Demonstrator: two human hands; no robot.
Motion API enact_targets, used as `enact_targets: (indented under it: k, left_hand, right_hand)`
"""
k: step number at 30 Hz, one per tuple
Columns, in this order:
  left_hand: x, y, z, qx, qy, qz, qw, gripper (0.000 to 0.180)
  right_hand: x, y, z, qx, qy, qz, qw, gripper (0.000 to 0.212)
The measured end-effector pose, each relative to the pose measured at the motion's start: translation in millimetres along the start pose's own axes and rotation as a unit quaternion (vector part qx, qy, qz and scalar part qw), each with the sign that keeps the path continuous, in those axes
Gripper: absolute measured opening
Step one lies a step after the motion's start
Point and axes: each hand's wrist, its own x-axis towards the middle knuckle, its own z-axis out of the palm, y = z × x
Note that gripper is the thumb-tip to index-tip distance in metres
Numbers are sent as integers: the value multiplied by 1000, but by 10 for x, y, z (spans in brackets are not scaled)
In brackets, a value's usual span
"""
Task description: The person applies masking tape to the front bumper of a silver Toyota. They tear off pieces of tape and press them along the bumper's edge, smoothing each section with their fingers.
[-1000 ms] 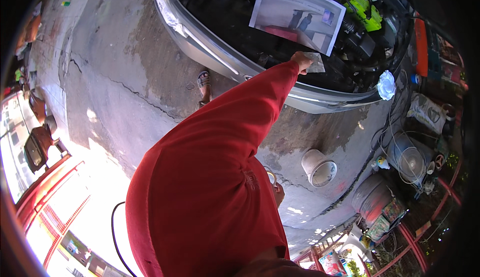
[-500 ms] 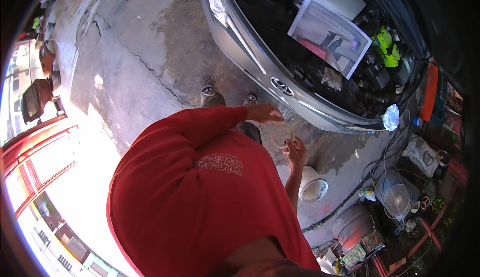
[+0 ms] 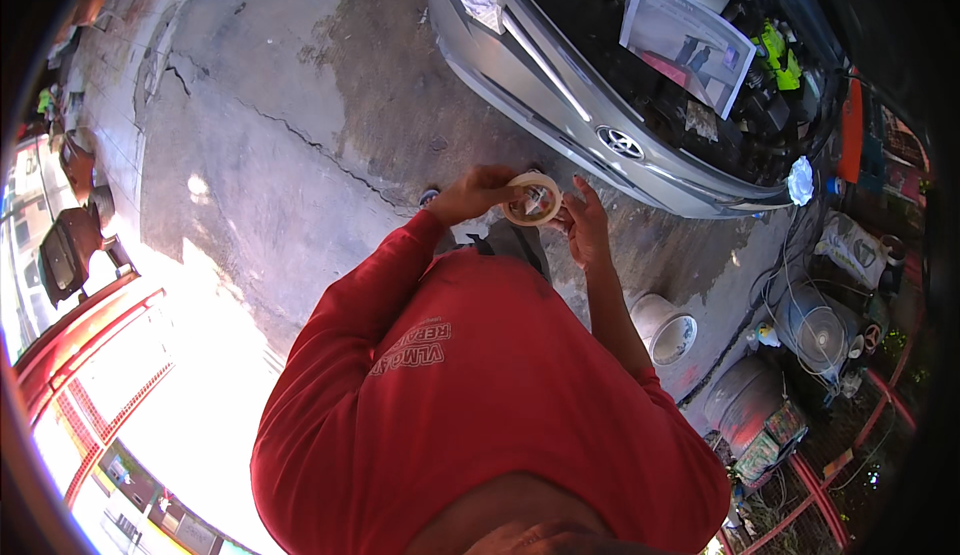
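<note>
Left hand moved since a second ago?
Yes: judged against the car, the left hand has come back from the engine bay toward the red shirt.

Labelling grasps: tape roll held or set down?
Held: the tape roll is up between the left hand and right hand, both at its rim.

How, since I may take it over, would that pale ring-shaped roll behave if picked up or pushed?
The roll would probably feel light, being a narrow ring with an open centre. Its rounded rim suggests it could roll if pushed on edge. It looks circular between the left hand and right hand, so it is likely fairly stiff.
</note>
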Motion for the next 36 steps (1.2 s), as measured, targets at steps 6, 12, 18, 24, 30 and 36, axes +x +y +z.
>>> enact_targets:
  k: [6,12,18,24,30,36]
  left_hand:
    - [-827,13,-702,262,-6,39,964,31]
    - [-1163,199,-1014,326,-22,106,939,31]
    - [-1037,503,-1227,322,-55,41,944,30]
    - [-714,807,-1388,254,-53,-35,965,35]
    - [-551,785,-1755,364,-43,10,930,39]
    - [-253,973,-2399,356,-159,-16,921,39]
  right_hand:
    - [-57,325,724,-72,-84,152,982,35]
    - [-164,460,1142,-137,-118,115,977,27]
    - [13,462,1218,-124,-118,129,977,25]
    - [559,729,1349,-101,-143,118,978,30]
    - [690,595,1728,-134,-91,93,982,25]
    - [860,757,2153,-166,-6,58,984,23]
